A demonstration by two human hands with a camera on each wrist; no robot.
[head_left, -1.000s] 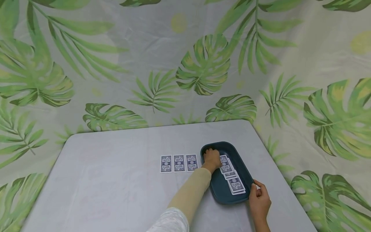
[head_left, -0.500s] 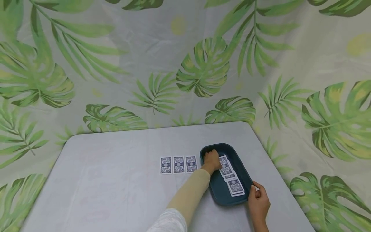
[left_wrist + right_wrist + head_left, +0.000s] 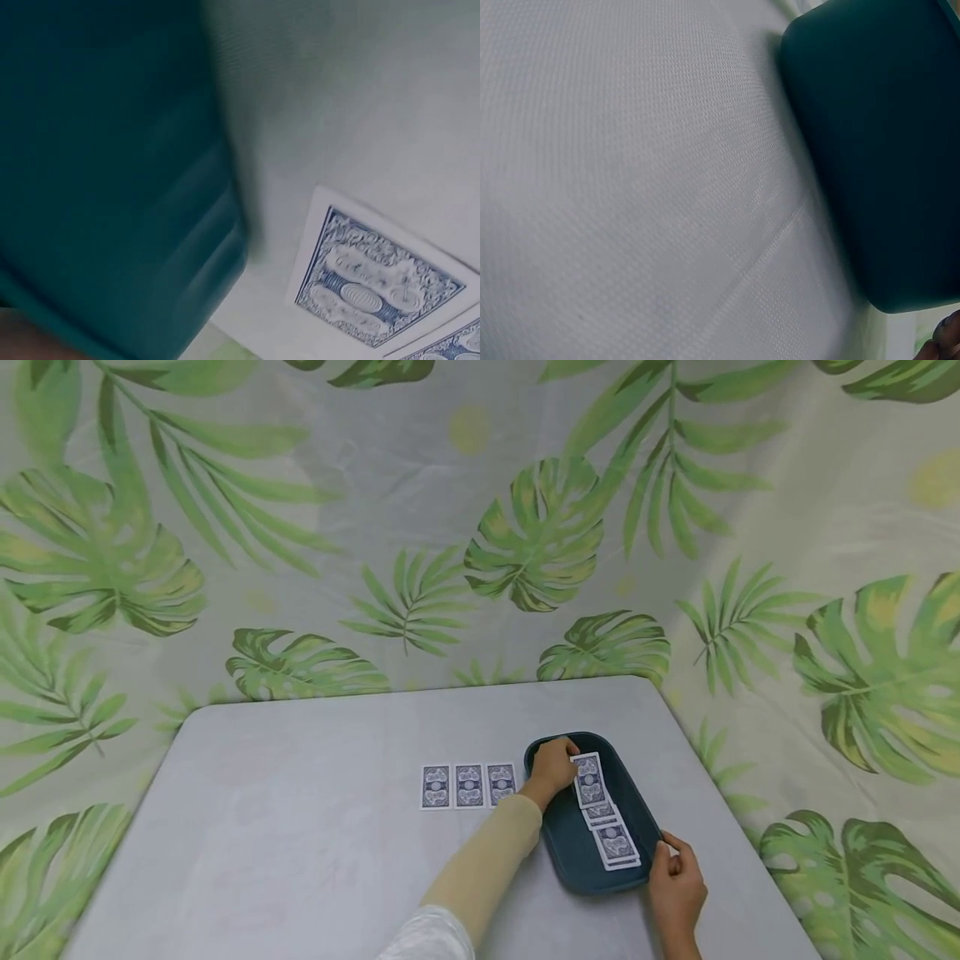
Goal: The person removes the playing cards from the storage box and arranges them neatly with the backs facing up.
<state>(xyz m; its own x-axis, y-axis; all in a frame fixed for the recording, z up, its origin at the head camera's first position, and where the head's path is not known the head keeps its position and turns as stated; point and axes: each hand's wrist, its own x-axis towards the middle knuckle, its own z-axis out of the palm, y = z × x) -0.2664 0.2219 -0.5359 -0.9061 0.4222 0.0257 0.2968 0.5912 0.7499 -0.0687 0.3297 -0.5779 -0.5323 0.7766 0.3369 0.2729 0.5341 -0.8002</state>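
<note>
A dark teal tray (image 3: 566,860) sits on the right part of the table, with several face-down playing cards (image 3: 617,843) in a slanting line inside. My left hand (image 3: 553,764) reaches over the tray's left rim and pinches the top-left corner of the uppermost card (image 3: 589,781), which overlaps the cards below it. At the lower right corner my right hand (image 3: 677,883) grips the tray's rim. In the left wrist view the tray's wall (image 3: 150,187) hides most of that hand. Only fingertips (image 3: 949,339) of the right hand show in its wrist view.
Three blue-backed cards (image 3: 469,786) lie face down in a row on the white table (image 3: 285,827), just left of the tray. One of these cards (image 3: 375,274) shows fully in the left wrist view. Behind the table hangs a leaf-patterned cloth (image 3: 420,527).
My left hand's fingers have shifted to the uppermost card's top corner, and that card has moved slightly up and away from the others. My right hand stays at the rim.
</note>
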